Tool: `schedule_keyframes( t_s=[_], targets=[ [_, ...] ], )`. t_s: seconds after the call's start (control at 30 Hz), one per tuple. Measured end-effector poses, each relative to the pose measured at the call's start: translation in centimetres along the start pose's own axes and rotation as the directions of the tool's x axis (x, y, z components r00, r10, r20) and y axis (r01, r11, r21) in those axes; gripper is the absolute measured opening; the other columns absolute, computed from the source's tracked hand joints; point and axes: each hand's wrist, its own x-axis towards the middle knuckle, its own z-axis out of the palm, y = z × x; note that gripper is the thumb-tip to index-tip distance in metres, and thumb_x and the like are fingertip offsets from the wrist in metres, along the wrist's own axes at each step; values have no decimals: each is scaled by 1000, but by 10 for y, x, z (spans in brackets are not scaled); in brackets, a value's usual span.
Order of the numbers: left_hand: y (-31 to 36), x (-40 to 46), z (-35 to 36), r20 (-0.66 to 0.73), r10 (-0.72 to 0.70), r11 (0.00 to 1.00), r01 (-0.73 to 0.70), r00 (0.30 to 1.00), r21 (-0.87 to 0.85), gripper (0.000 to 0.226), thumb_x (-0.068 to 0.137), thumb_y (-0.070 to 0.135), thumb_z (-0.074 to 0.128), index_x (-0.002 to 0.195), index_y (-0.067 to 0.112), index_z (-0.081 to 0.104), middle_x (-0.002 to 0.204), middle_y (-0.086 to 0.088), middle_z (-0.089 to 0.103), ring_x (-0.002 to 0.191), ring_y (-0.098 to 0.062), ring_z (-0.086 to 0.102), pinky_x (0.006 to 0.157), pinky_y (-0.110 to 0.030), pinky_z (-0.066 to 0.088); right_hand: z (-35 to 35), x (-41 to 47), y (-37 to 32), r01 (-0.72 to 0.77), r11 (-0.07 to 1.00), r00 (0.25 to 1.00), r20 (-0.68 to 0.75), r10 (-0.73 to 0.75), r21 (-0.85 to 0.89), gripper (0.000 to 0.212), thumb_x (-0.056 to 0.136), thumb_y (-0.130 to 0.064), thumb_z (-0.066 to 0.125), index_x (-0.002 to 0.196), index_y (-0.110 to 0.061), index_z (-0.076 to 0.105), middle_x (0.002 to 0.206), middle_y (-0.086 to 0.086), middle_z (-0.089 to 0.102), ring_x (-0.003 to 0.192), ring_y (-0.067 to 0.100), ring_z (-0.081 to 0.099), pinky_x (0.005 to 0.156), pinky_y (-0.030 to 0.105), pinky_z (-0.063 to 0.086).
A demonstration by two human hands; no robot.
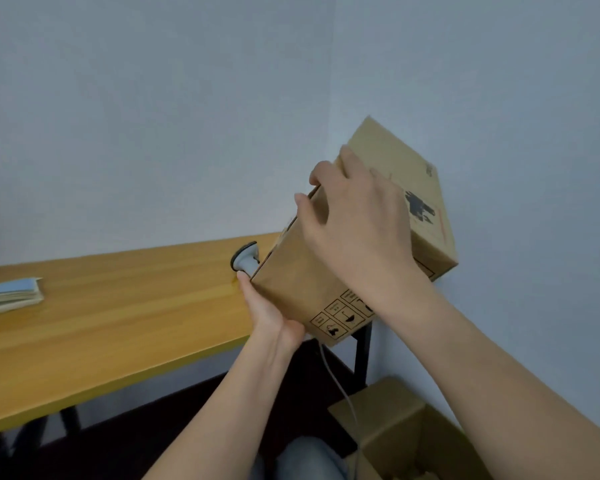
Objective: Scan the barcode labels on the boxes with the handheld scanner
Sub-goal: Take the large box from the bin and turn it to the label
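A brown cardboard box (pixel 409 188) with black handling symbols is tilted up above the right end of the wooden table (pixel 118 306). My right hand (pixel 354 220) grips its upper left edge, fingers curled over the top. My left hand (pixel 267 306) holds the grey handheld scanner (pixel 245 259) by its handle, just left of the box. The scanner's head points at the box's hidden left face. No barcode label shows from here. The scanner's grey cable (pixel 340 386) hangs down below the box.
A stack of papers or booklets (pixel 11 296) lies at the table's left end. An open cardboard box (pixel 395 427) stands on the floor at lower right, beside the black table leg (pixel 362 355). Walls close in behind and to the right.
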Motion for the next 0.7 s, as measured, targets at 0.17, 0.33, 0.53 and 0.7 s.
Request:
schedule_keyframes(
  t_s=[0.17, 0.33, 0.53, 0.7],
  targets=[
    [49, -7, -14, -94, 224, 970, -232, 970, -78, 55, 83, 66, 40, 103, 22, 67, 105, -1, 72, 101, -23, 64, 91, -37, 48, 13, 7, -27, 78, 974, 997, -27, -74, 212, 24, 88, -33, 51, 103, -19, 64, 132, 11, 56, 94, 32, 61, 78, 40, 49],
    [118, -12, -26, -107, 436, 897, -441, 893, -22, 39, 86, 58, 40, 76, 25, 58, 78, 6, 67, 76, -16, 58, 72, -27, 43, 32, 15, -41, 86, 887, 996, -14, -89, 453, 24, 90, -26, 52, 112, -28, 61, 139, 1, 51, 123, 17, 52, 81, 26, 38],
    [184, -28, -50, -242, 591, 805, -548, 769, 228, 41, 76, 65, 51, 85, 26, 61, 83, 8, 67, 77, -14, 61, 69, -27, 46, 75, 19, -63, -54, 691, 997, 75, 0, 721, 26, 90, -13, 60, 112, -26, 64, 122, -18, 56, 133, 2, 41, 94, 15, 34],
    [211, -45, -73, -418, 675, 738, -543, 608, 401, 91, 51, 79, 56, 124, 25, 60, 118, 6, 64, 108, -20, 59, 97, -42, 43, 118, 4, -80, -252, 473, 965, 258, 54, 844, 29, 89, -8, 63, 110, -27, 67, 107, -4, 69, 110, -19, 49, 107, 23, 37]
  ],
)
